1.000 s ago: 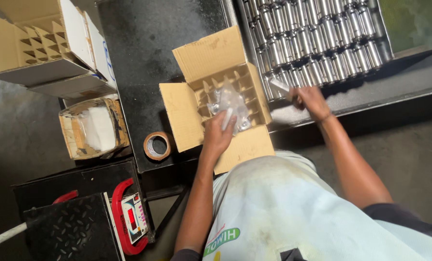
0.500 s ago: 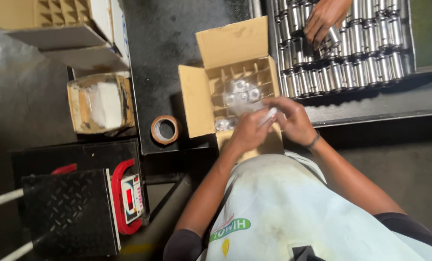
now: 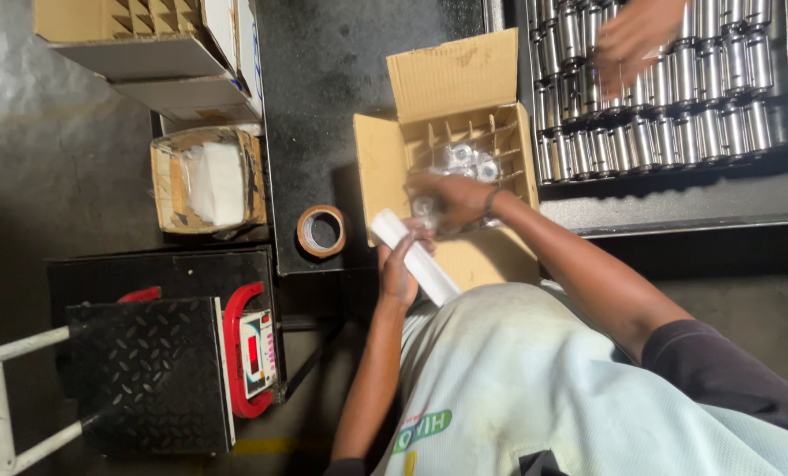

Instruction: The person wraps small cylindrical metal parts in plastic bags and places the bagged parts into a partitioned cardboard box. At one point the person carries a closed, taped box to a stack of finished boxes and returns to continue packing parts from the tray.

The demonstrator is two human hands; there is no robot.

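Grey concrete floor seen at left, lit brighter there. Dark black table seen in middle. Black weighing scale set on floor below, red handle fixed beside it.

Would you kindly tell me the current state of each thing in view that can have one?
Brown cardboard box with dividers: flaps open, some cells filled.
Roll of brown tape: lying flat.
White plastic sleeve: held in left hand.
Right hand: over the box, grasp unclear.
Shiny metal cylinders: upright in rows.
Red weighing scale: display lit.
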